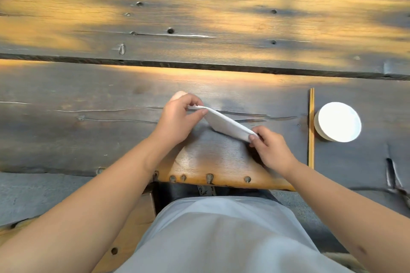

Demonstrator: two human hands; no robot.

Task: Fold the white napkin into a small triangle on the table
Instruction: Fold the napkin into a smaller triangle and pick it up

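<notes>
The white napkin (pixel 226 123) is folded into a narrow, layered shape and held just above the dark wooden table (pixel 111 131). It slants from upper left to lower right. My left hand (pixel 177 117) pinches its far left corner between thumb and fingers. My right hand (pixel 269 146) pinches its near right corner. The napkin's underside is hidden from view.
A pair of wooden chopsticks (pixel 311 128) lies to the right of my right hand, pointing away from me. Beyond them sits a small white round dish (pixel 337 121). The table's near edge (pixel 210 178) has several pegs. My lap in pale cloth is below.
</notes>
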